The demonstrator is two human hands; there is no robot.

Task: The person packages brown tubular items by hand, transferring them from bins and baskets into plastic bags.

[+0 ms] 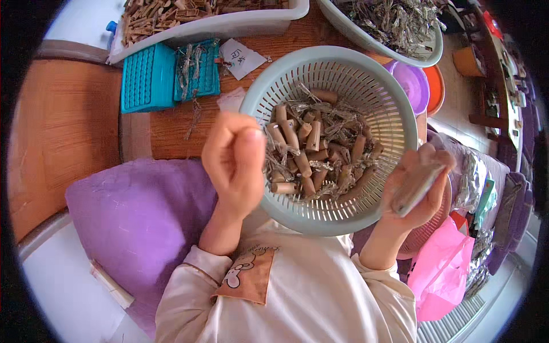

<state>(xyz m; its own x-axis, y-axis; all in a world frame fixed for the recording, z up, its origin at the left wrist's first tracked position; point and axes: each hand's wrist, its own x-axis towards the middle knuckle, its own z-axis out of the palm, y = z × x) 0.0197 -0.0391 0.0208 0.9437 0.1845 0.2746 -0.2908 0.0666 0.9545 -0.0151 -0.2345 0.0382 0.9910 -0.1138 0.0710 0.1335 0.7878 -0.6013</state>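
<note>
My left hand (234, 166) is closed above the left rim of a round grey-green plastic basket (337, 52), its thumb pressed over curled fingers. Whatever it may hold is hidden. Past the basket's right rim, my right hand (437, 197) holds a brownish tube (416, 191) slanting across the palm. Motion blurs this tube, and something see-through shows near its upper end. Inside the basket lie many short brown tubes (313, 137), mixed with thin clear, shiny strands (346, 180).
Behind the basket stand a pale tub (280, 26) of brown pieces and a basin (437, 54) of shiny strands. Teal trays (147, 80) and a paper note (243, 59) lie on the wooden table (171, 134). A purple cushion (137, 211) is left, a pink bag (440, 271) right.
</note>
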